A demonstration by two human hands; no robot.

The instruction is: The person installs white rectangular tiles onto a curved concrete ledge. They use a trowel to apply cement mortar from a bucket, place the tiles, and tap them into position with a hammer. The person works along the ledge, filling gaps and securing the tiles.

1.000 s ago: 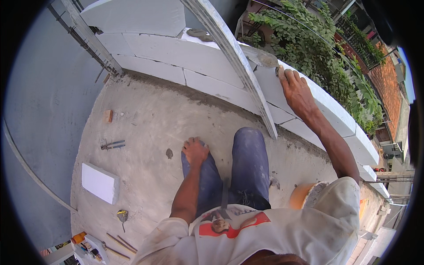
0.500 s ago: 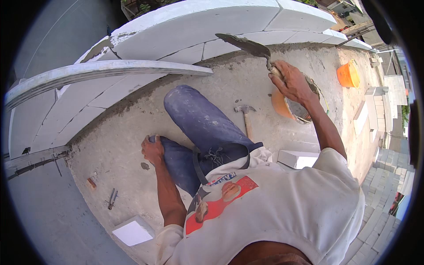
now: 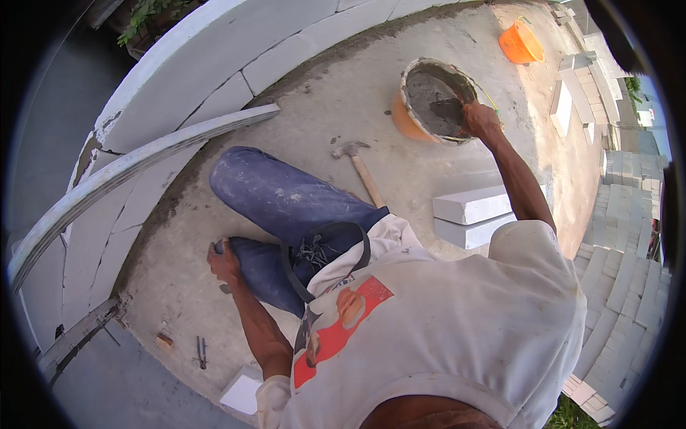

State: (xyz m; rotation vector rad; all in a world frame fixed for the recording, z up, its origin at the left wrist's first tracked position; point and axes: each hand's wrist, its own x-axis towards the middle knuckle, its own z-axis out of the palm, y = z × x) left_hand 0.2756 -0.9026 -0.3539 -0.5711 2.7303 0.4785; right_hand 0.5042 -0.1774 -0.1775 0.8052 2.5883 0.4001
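My right hand (image 3: 482, 120) is closed round the handle of a trowel (image 3: 450, 110). The blade dips into grey mortar (image 3: 426, 89) inside an orange bucket (image 3: 409, 123) with a mortar-crusted rim, and its tip is hard to make out. My left hand (image 3: 225, 264) rests on my bent left knee, fingers apart and curved over the dark blue trousers (image 3: 286, 187). A claw hammer (image 3: 366, 175) with a wooden handle lies on the concrete between my right leg and the bucket.
A wall of white blocks (image 3: 193, 79) curves along the left and far side, a long metal straightedge (image 3: 157, 150) leaning against it. White blocks (image 3: 471, 214) lie near my right arm. Pliers (image 3: 201, 353) and a brick piece (image 3: 165, 341) lie lower left. Another orange bucket (image 3: 521, 43) stands far right.
My right hand has brought the trowel from beside the wall back and down into the mortar bucket. The view has swung to the right. My left hand stays on the knee.
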